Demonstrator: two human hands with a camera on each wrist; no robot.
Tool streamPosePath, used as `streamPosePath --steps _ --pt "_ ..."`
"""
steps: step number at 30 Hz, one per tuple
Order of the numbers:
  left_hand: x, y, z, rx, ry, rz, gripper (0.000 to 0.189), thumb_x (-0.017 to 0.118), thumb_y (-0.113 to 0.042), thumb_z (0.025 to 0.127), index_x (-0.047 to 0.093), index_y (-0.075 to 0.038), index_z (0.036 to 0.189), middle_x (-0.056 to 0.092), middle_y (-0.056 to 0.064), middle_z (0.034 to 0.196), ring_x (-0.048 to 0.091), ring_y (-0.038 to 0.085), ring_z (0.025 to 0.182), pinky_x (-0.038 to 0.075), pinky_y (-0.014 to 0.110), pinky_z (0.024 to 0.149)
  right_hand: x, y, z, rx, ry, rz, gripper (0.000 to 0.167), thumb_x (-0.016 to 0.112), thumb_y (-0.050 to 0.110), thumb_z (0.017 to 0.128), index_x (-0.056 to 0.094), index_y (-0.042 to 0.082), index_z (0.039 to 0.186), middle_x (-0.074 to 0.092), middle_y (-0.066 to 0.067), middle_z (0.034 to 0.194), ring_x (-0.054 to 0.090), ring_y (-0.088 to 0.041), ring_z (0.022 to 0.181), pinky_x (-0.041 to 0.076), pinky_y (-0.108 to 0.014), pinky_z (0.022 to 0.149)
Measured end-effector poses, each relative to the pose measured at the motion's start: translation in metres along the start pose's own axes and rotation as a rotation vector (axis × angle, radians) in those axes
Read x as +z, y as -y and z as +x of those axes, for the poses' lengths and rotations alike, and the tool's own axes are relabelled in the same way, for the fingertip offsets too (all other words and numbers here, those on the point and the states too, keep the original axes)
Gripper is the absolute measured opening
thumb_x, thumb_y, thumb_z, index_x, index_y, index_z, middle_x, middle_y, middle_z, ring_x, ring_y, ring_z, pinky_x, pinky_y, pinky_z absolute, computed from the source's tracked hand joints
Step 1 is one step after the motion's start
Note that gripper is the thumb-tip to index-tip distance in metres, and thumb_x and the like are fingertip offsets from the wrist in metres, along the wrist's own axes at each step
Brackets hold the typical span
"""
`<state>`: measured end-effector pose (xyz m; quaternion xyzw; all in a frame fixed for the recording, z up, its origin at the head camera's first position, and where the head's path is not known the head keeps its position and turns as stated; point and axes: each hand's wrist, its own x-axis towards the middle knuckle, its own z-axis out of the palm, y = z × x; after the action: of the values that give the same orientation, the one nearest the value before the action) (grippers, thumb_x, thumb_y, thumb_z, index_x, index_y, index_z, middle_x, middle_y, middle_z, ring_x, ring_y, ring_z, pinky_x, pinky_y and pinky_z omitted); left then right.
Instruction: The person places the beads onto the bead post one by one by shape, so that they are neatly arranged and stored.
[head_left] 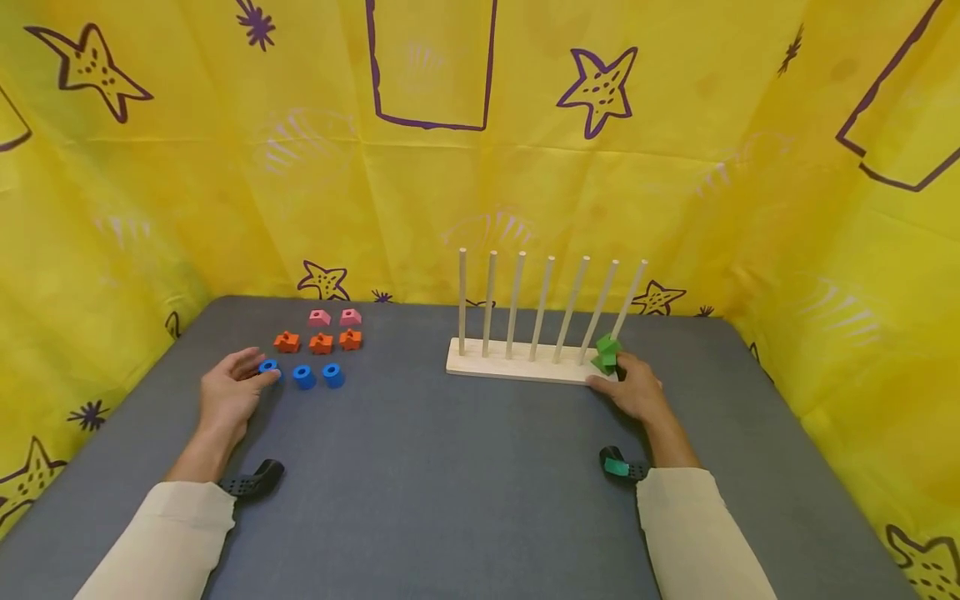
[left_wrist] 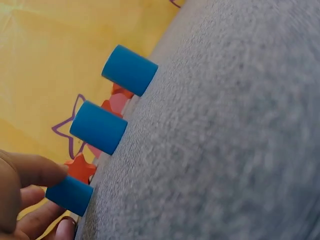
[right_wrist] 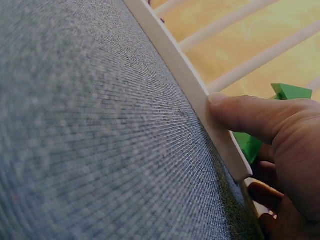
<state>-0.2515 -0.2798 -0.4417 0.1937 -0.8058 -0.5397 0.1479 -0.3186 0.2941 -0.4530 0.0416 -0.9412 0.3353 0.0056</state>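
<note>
My left hand [head_left: 231, 392] pinches the leftmost blue cylinder [left_wrist: 70, 195] between thumb and fingers; its top hole faces up in the head view. Two more blue cylinders [head_left: 303, 377] stand to its right on the table. At the right end of a wooden peg stand [head_left: 517, 360], my right hand [head_left: 633, 387] grips the base. The thumb presses its front edge in the right wrist view, with the other fingers curled behind the end and partly hidden. Green angular pieces [head_left: 606, 354] sit stacked around the rightmost peg, beside the right hand's fingers.
Behind the cylinders lie orange star-shaped pieces [head_left: 321, 343] in a row, then two pink pieces [head_left: 350, 317]. Several upright pegs [head_left: 513, 304] rise from the stand. The grey table [head_left: 450, 483] meets a yellow patterned cloth [head_left: 420, 192] at its back and sides.
</note>
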Motion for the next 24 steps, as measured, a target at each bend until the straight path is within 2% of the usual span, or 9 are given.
streamPosePath --steps 2,5,8,12,16,20,24 --pt "0.001 0.001 0.000 0.015 0.009 0.097 0.058 0.069 -0.013 0.091 0.045 0.000 0.142 0.052 0.020 0.135 0.053 0.022 0.115 0.047 0.012 0.077 0.000 0.000 0.000 0.002 0.001 -0.001 0.061 0.071 0.039 0.088 0.055 -0.007 0.124 0.045 -0.030 0.136 0.039 -0.048 0.125 0.019 -0.068 0.098" --pt "0.003 0.000 -0.001 0.020 0.006 0.190 0.055 0.069 -0.017 0.091 0.049 0.000 0.140 0.055 0.021 0.131 0.054 0.029 0.114 0.049 0.014 0.075 0.000 0.001 -0.001 0.004 -0.001 0.002 0.060 0.071 0.039 0.088 0.055 -0.007 0.124 0.046 -0.029 0.136 0.040 -0.048 0.124 0.020 -0.068 0.098" --pt "0.005 0.000 -0.002 0.017 -0.012 0.237 0.052 0.069 -0.019 0.090 0.053 -0.002 0.137 0.059 0.020 0.125 0.057 0.024 0.107 0.048 0.013 0.070 0.000 0.001 -0.001 0.005 -0.001 0.003 0.059 0.071 0.038 0.088 0.055 -0.006 0.124 0.046 -0.029 0.136 0.040 -0.047 0.124 0.021 -0.067 0.098" --pt "0.006 -0.002 -0.002 0.007 -0.018 0.205 0.049 0.070 -0.018 0.090 0.056 -0.001 0.134 0.060 0.020 0.123 0.058 0.011 0.094 0.046 0.010 0.065 0.000 0.001 0.001 0.006 0.000 -0.002 0.061 0.070 0.037 0.088 0.054 -0.007 0.127 0.043 -0.029 0.138 0.038 -0.048 0.126 0.019 -0.068 0.099" --pt "0.001 -0.008 -0.004 0.013 -0.012 0.158 0.048 0.071 -0.016 0.089 0.057 0.001 0.132 0.061 0.017 0.117 0.054 0.005 0.085 0.047 0.011 0.063 0.002 0.000 0.002 -0.001 0.005 0.000 0.064 0.070 0.038 0.088 0.052 -0.008 0.130 0.040 -0.030 0.141 0.035 -0.049 0.129 0.016 -0.069 0.100" --pt "-0.005 -0.020 -0.007 0.057 -0.002 0.168 0.047 0.071 -0.018 0.090 0.058 0.000 0.132 0.061 0.016 0.114 0.054 0.006 0.086 0.048 0.012 0.064 0.002 0.000 0.002 0.005 0.002 0.011 0.062 0.071 0.037 0.088 0.054 -0.007 0.128 0.040 -0.029 0.141 0.034 -0.048 0.129 0.016 -0.068 0.100" --pt "-0.006 -0.038 -0.013 0.099 0.039 0.176 0.051 0.069 -0.026 0.091 0.056 -0.003 0.134 0.058 0.019 0.122 0.057 0.016 0.098 0.048 0.012 0.067 0.001 0.000 0.000 0.014 0.003 0.010 0.063 0.071 0.036 0.088 0.052 -0.008 0.130 0.039 -0.030 0.142 0.033 -0.049 0.130 0.015 -0.068 0.101"
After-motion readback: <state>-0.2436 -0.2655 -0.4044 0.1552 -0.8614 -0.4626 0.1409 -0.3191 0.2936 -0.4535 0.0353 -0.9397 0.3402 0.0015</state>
